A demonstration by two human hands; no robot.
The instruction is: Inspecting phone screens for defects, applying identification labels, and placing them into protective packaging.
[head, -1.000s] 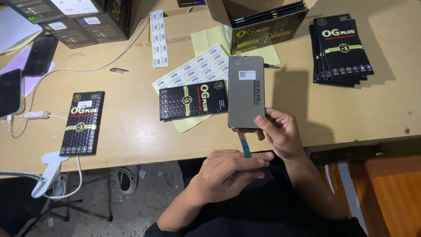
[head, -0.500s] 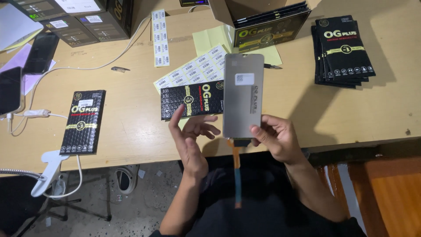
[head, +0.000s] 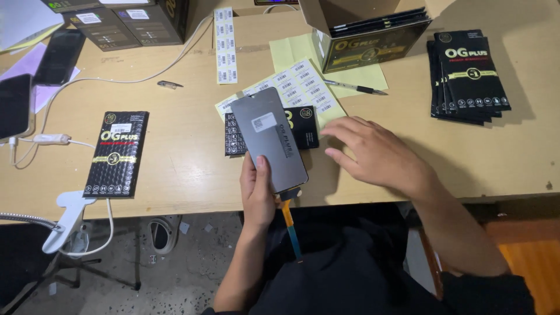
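Observation:
My left hand (head: 258,192) grips a grey phone display panel (head: 269,137) by its lower end, tilted over the table's front edge. An orange and teal flex cable (head: 290,224) hangs down from the panel's bottom. My right hand (head: 376,153) hovers open over the table, fingers spread, just right of a flat black pouch (head: 306,125) lying under the panel. Sheets of white stickers (head: 297,84) on yellow backing lie behind the pouch.
A stack of black pouches (head: 466,76) sits at the right, an open box of them (head: 373,35) at the back. Another black pouch (head: 116,153) lies left. A pen (head: 356,88), sticker strip (head: 225,44), phones (head: 14,105), cables and black boxes (head: 134,23) fill the left.
The panel has passed from my right hand to my left. My right hand let go and moved right over the table. The panel now tilts left and sits lower.

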